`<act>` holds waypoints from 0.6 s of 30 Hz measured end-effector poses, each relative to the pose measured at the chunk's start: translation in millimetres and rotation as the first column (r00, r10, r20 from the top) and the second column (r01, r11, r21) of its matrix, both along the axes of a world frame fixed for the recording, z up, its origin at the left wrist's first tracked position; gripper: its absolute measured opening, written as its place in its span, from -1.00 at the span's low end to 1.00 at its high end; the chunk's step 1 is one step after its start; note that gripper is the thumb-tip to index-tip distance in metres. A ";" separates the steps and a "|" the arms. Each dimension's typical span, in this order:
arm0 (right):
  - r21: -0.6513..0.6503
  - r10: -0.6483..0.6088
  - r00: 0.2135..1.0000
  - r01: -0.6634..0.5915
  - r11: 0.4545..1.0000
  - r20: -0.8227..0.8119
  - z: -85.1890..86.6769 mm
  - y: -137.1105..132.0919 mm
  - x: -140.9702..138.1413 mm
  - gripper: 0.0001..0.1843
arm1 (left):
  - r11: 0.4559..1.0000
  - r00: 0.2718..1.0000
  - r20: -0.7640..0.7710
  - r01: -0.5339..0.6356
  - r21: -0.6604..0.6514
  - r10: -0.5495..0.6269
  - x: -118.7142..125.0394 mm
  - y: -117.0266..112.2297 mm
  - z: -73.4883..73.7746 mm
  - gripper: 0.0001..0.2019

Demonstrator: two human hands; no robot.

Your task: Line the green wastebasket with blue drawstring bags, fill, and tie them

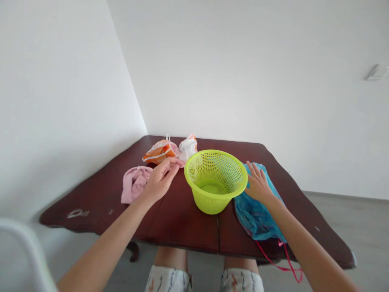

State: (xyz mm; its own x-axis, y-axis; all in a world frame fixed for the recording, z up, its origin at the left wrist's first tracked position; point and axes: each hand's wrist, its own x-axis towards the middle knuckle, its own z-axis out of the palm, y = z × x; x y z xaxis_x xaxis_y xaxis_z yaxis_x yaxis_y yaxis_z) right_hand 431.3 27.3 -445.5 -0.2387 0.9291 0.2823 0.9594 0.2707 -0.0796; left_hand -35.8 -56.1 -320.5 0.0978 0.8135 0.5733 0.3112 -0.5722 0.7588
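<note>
A lime-green plastic basket (pixel 209 200) with perforated walls stands upright in the middle of the dark red table, and I see nothing inside it. Just left of its rim is my left hand (pixel 162 176), fingers stretched toward the basket and nothing held. My right hand (pixel 258 182) is spread at the basket's right side, over a blue plastic bag (pixel 255 221) with pink drawstrings; whether it touches the rim I cannot tell. A folded pink cloth (pixel 135 184) lies left of my left hand. Behind that hand sits an orange, white and pink plastic bag (pixel 161 151).
The dark red wooden table (pixel 185 229) has curved edges and stands against white walls. A crumpled white plastic bag (pixel 188 147) lies behind the basket. The pink drawstrings (pixel 293 267) hang over the front edge. A pale curved bar (pixel 26 247) is at lower left.
</note>
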 end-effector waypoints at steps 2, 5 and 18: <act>-0.107 -0.125 0.992 0.125 0.986 0.005 -20.5 22.0 1.1 -0.10 | 0.997 0.990 0.125 -0.057 -0.050 0.063 -13.4 -5.0 -27.6 -0.68; -0.166 -0.316 0.949 0.308 0.937 -0.021 -50.8 38.6 6.0 -0.05 | 0.984 0.974 0.181 -0.115 -0.138 0.139 -32.4 -11.0 -72.4 -0.64; -0.095 -0.333 0.934 0.322 0.942 -0.134 -83.9 116.7 68.0 -0.27 | 0.878 0.972 0.149 -0.091 -0.469 0.181 -38.9 -9.6 -183.3 -0.53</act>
